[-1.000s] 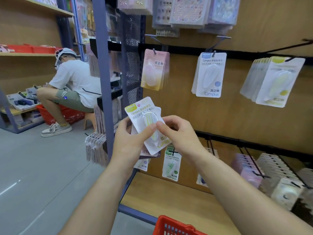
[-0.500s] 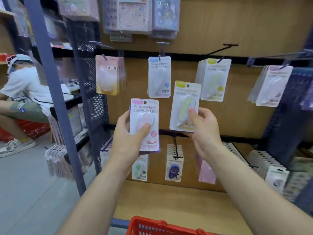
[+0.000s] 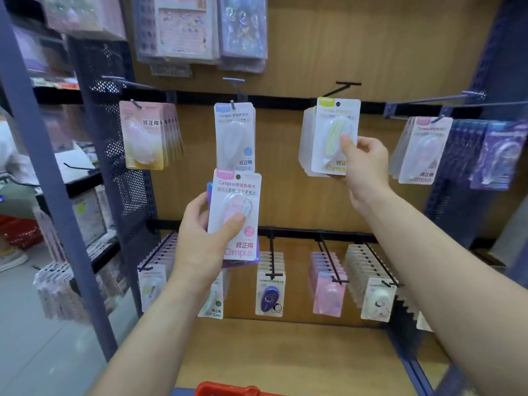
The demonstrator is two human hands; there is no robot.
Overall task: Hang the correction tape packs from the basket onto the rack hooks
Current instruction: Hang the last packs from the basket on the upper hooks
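At frame centre our left hand [image 3: 200, 241] grips a pink pack [image 3: 234, 215], thumb across its front, with more packs behind it. Upper right, our right hand [image 3: 364, 170] pinches a yellow pack [image 3: 333, 138] against the stack [image 3: 305, 144] under a black hook [image 3: 341, 88]. The red basket [image 3: 228, 389] shows at the bottom edge.

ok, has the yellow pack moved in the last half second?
Yes. The right hand carried the yellow pack up and right: before left of the hanging yellow stack, now in front of it.
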